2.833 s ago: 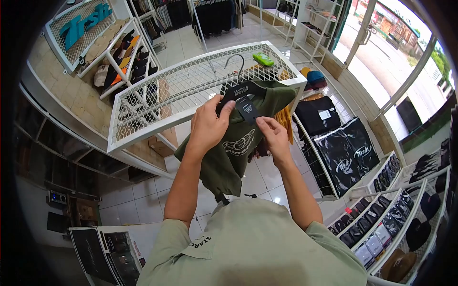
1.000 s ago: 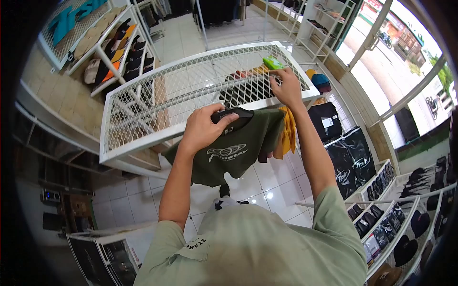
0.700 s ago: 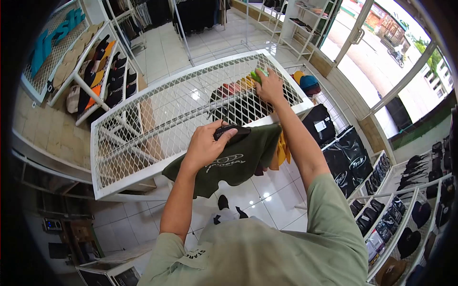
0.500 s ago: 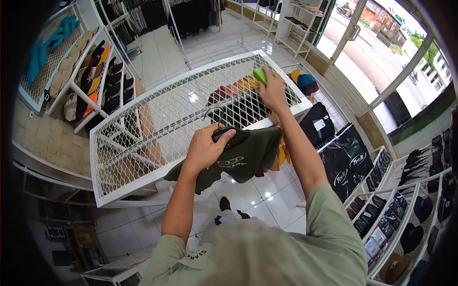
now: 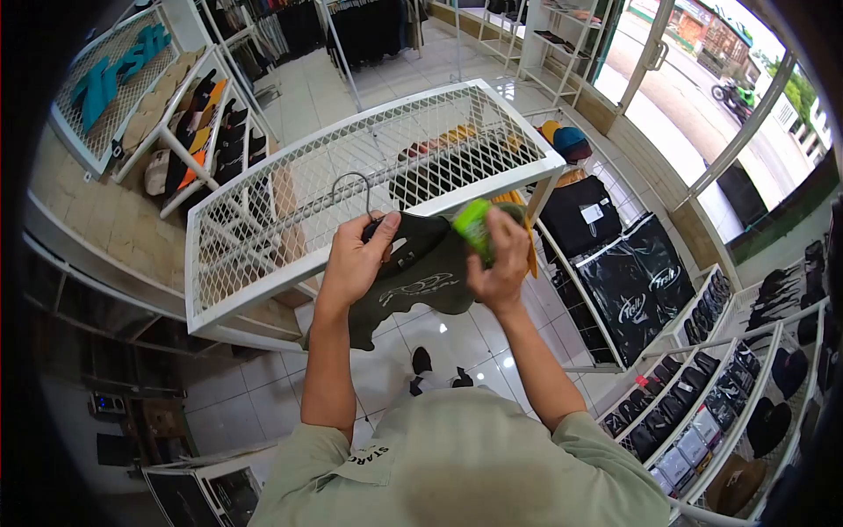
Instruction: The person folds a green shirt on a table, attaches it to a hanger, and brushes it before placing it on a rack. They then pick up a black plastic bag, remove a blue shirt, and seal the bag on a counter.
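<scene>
Right hand point(image 5: 502, 263) is back from the white mesh rack top point(image 5: 290, 206), gripping a green tool point(image 5: 474, 227). Left hand point(image 5: 353, 259) clamps hangered olive T-shirt point(image 5: 421, 272). Clothing shop, white tile floor point(image 5: 439, 329).

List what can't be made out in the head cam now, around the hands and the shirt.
- Green object, head view: the right hand wraps it and it is blurred, so its kind is unclear.
- Hanger: only the wire hook shows; the left hand and the dark green T-shirt cover the body.
- T-shirt print: too small to read.
- Clothes under the white mesh rack: veiled by the grid.
</scene>
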Demonstrator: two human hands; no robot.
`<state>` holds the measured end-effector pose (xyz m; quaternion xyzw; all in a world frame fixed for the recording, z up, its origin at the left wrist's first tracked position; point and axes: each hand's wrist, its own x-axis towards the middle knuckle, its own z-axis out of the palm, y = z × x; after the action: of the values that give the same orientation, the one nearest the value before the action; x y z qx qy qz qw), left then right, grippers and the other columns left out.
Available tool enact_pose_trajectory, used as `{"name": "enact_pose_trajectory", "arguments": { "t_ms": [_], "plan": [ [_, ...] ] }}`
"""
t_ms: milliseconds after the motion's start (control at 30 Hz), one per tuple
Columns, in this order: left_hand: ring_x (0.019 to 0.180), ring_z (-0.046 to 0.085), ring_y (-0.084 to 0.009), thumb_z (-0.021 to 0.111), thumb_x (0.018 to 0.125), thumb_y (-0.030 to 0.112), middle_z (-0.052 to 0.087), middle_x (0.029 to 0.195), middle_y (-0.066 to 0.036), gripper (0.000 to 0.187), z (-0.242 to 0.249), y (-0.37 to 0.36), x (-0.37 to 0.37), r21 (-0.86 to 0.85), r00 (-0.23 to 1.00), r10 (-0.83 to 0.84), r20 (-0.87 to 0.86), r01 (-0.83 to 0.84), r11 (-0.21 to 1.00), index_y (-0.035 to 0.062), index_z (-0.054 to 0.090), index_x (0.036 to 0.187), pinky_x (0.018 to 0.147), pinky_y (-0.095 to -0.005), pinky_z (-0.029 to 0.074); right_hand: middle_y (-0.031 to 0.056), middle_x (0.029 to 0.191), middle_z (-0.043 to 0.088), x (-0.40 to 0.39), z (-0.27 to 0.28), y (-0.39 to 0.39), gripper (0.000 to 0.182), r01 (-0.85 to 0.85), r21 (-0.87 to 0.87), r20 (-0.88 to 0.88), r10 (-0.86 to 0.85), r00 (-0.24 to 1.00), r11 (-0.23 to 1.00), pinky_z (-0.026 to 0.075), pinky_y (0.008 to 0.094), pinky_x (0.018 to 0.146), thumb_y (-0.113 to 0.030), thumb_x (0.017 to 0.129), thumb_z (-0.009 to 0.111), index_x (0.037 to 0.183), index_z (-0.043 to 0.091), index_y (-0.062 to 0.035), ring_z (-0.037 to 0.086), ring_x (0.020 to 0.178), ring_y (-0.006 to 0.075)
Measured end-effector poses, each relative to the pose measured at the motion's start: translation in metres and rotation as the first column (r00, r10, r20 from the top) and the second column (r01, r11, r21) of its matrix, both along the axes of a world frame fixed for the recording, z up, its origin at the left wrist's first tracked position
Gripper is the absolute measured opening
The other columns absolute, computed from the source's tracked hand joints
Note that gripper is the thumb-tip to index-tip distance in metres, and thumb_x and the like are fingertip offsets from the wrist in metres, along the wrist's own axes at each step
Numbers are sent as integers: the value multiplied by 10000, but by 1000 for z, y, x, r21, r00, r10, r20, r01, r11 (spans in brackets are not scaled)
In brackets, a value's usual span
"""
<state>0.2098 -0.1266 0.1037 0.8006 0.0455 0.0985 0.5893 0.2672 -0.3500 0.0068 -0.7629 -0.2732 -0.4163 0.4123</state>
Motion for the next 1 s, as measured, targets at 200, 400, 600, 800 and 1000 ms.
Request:
{"name": "enact_pose_trajectory", "arguments": {
  "t_ms": [200,400,600,800,1000],
  "plan": [
    [520,428,-23,642,1029,427,522,600,53,424,6,16,-72,-131,980,190,-63,-196,972,64,630,811,475,-227,310,232,1389,553,31,-50,-44,623,306,225,-295,-235,926,925,430,421,1076,-174,962,721,1471,437,47,560,1242,343],
    [529,442,-27,636,1039,396,542,624,42,394,15,36,-127,-152,943,321,-91,-332,931,59,640,833,487,-227,325,225,1317,587,-57,1,33,746,-167,376,-216,261,941,912,506,398,974,-143,835,835,1464,478,41,617,1124,366],
    [560,466,-30,647,1035,365,556,639,45,344,28,44,-161,-130,911,412,7,-407,904,45,679,911,500,-221,341,206,1264,585,-83,25,100,777,-397,47,26,396,918,917,567,442,887,-105,771,834,1482,525,-174,632,1110,383],
    [521,438,-19,668,1021,388,544,629,53,348,41,95,-219,-184,896,443,16,-433,883,61,675,904,471,-206,311,263,1374,557,-34,0,90,664,96,182,-350,-27,936,979,433,465,1062,-199,940,735,1501,449,15,556,1230,425],
    [537,445,-26,679,1016,374,567,648,42,336,30,140,-243,-187,887,459,46,-444,876,48,681,931,485,-218,321,208,1286,567,-142,40,147,719,-246,257,-131,286,949,935,494,365,960,-122,876,800,1497,459,-1,591,1169,331]
  ]
}}
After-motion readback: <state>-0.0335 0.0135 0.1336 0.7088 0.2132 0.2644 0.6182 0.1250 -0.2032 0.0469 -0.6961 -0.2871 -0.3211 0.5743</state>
